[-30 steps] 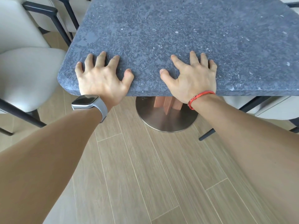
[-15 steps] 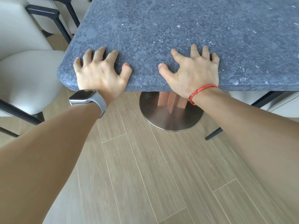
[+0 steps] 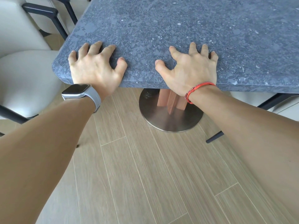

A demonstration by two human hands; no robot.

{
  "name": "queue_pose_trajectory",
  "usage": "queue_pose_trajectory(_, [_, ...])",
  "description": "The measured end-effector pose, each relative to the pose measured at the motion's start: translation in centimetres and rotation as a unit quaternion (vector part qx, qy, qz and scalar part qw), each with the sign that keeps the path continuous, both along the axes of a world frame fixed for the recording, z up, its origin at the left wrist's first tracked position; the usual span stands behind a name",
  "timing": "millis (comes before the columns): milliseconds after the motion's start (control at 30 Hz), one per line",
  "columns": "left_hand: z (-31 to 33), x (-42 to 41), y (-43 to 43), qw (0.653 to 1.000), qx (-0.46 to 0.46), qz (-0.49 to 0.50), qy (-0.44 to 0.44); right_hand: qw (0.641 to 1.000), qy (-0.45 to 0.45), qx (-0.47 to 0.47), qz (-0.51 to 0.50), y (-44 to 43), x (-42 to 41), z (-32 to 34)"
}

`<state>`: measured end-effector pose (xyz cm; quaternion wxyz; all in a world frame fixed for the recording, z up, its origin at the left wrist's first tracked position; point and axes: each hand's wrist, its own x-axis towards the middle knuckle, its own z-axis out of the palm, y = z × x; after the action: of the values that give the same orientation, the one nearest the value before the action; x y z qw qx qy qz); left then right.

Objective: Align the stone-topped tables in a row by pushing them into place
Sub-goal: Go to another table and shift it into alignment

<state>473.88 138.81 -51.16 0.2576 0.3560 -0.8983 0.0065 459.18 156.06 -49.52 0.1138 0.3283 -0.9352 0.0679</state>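
Observation:
A dark grey speckled stone-topped table (image 3: 186,21) fills the upper part of the head view. It stands on a reddish wooden post (image 3: 169,102) set in a round brushed-metal base (image 3: 171,120). My left hand (image 3: 95,68), with a watch on its wrist, lies near the table's front left corner. Its fingers are spread and curled, and the heel of the palm hangs over the near edge. My right hand (image 3: 191,70), with a red string bracelet on its wrist, presses the top the same way a hand's width to the right. Neither hand wraps around the edge.
A beige upholstered chair (image 3: 24,81) with a dark metal frame stands close to the table's left side, and another chair (image 3: 40,13) stands behind it. A third chair's seat and dark leg (image 3: 215,136) show under the table's right side. Wood-look plank floor (image 3: 145,175) lies in front.
The table has slid a little away from me with both hands staying on its near edge. My fingers have curled more, and my arms reach further forward.

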Motion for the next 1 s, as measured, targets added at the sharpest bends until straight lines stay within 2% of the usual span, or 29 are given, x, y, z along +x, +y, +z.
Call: queue_pose_trajectory(1000, [0.1,-0.6,-3.6,1.000,0.014,-0.022,0.017,1.000,-0.008,-0.003,-0.015,-3.4,0.1,-0.1])
